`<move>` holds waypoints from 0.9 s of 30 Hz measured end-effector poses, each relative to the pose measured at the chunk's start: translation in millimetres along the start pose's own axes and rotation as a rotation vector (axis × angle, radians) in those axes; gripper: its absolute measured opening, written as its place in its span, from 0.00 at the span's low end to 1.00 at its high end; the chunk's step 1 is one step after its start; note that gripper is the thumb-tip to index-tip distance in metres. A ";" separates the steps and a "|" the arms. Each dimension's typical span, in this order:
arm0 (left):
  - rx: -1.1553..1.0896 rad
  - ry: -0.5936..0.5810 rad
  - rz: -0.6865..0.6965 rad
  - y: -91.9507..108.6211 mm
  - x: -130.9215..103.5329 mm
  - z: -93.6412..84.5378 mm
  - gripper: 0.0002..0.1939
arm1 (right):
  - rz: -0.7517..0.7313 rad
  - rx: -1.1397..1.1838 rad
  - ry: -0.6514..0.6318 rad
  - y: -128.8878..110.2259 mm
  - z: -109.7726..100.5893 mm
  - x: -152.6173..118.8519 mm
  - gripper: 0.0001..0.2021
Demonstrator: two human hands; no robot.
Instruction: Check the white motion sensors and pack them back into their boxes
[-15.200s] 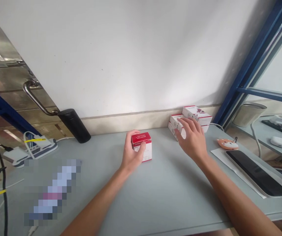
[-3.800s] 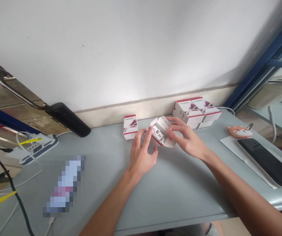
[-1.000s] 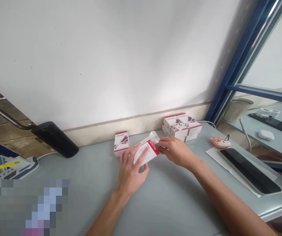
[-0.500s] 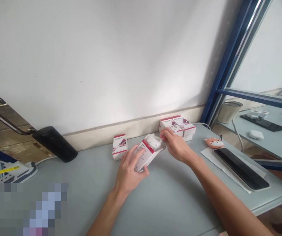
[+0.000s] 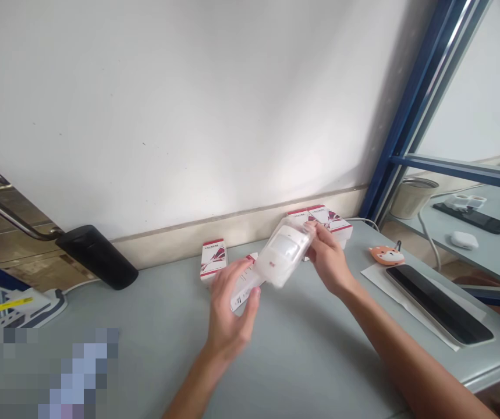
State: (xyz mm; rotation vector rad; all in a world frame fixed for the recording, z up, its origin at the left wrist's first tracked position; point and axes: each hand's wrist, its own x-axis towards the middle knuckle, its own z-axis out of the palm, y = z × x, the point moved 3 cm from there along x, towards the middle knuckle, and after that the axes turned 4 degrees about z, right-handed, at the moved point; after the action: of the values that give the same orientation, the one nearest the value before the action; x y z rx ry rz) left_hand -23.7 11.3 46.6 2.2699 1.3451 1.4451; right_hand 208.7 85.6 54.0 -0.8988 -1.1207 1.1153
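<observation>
A white device (image 5: 282, 253) in a clear plastic bag hangs from my right hand (image 5: 326, 256), which pinches the bag's upper right end. The white carton (image 5: 241, 291) with red trim is behind and below the device, partly hidden by it. My left hand (image 5: 230, 305) is around the carton's near side, fingers and thumb apart; whether they touch the carton is hard to tell. A closed red and white box (image 5: 213, 259) stands just behind my left hand. More such boxes (image 5: 330, 220) sit against the wall behind my right hand.
On the grey table (image 5: 158, 343), a black cylinder (image 5: 96, 256) leans at the left beside a white shoe-like item (image 5: 42, 308). At the right lie an orange animal-face item (image 5: 387, 255), a black phone-like slab (image 5: 439, 304) and white paper (image 5: 369, 275). A blue-framed mirror (image 5: 472, 139) stands beyond.
The bagged device has come out of the carton in my right hand. My left fingers have spread from their grip on the carton, which sits lower. The view has shifted slightly.
</observation>
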 end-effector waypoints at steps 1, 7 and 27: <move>-0.194 -0.032 -0.123 3.0 0.1 3.4 0.22 | 0.031 0.028 -0.034 -0.6 7.0 -4.2 0.14; -1.103 -0.190 -0.820 8.2 -6.0 25.6 0.25 | 0.055 0.005 -0.197 -21.3 29.0 -24.6 0.16; -1.560 0.064 -1.018 -19.9 12.0 -9.2 0.26 | -0.213 -0.808 -0.311 32.6 30.2 -14.8 0.30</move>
State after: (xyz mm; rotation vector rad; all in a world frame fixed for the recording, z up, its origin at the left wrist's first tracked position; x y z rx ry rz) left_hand -41.3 28.9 48.9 0.4280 0.6050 1.2642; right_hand 171.4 78.8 26.5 -1.1988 -1.9429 0.6185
